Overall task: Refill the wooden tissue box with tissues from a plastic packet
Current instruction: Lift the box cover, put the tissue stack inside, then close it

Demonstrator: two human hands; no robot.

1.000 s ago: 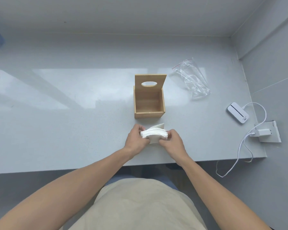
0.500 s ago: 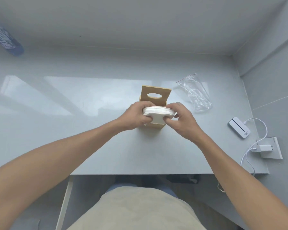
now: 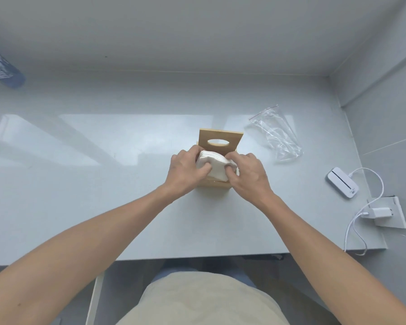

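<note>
Both hands, left point(image 3: 183, 170) and right point(image 3: 246, 174), pinch the tissues point(image 3: 215, 164) over the open box point(image 3: 217, 184); best keep the stack square, fingers clasped, and ease it in evenly.

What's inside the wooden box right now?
A stack of white tissues sits in the open top of the wooden box, gripped by the left hand and right hand. The box's interior below is hidden by the tissues and hands.
</note>
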